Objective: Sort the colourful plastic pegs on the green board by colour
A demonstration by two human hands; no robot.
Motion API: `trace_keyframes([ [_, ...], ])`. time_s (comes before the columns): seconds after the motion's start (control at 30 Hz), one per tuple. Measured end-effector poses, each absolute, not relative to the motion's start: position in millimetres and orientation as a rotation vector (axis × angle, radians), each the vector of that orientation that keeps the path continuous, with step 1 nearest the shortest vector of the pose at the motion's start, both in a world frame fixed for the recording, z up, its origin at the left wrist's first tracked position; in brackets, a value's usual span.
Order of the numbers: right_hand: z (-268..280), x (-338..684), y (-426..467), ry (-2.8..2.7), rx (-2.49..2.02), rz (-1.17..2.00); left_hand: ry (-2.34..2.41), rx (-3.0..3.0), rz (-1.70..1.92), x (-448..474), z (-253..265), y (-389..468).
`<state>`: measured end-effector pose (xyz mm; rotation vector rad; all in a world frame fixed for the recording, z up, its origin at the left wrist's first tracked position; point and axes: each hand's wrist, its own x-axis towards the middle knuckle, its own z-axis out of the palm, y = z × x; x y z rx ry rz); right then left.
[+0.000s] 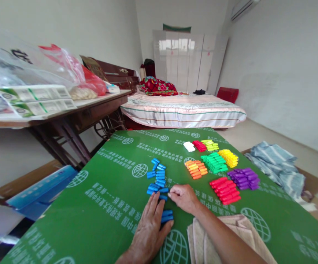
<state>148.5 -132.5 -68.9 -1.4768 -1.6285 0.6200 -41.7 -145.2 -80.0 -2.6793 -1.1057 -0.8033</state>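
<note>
Small blue cylinders (160, 175), looking like pen caps, lie in a loose column on the green board (115, 220). My left hand (149, 223) rests with fingers stretched out, its fingertips at the near end of that column. Two more blue cylinders (167, 216) lie side by side between its thumb and index finger. My right hand (185, 197) is closed, its curled fingers right beside the ends of the nearest blue pieces. Whether anything is inside those fingers is hidden. Neat groups of red (225, 190), purple (244, 178), orange (196, 169) and green cylinders (214, 162) lie to the right.
Yellow (228, 158), lime (210, 145), dark red (199, 146) and white groups (189, 146) lie farther back. A folded beige cloth (203, 238) is under my right forearm. A sewing-machine table (101, 104) with bags stands left; a bed (183, 110) is behind.
</note>
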Motion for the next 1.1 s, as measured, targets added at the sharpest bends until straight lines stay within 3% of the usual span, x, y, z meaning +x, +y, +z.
trace_keyframes([
  [0.77,-68.4,150.1,-134.9,-1.640,-1.469,0.662,-1.127,-2.763,-0.785,-51.2,-62.6,-147.4],
  [1.1,-73.6,150.7,-134.6,-1.636,-1.458,0.678,-1.533,-2.580,-0.860,-82.0,-46.5,-53.0],
])
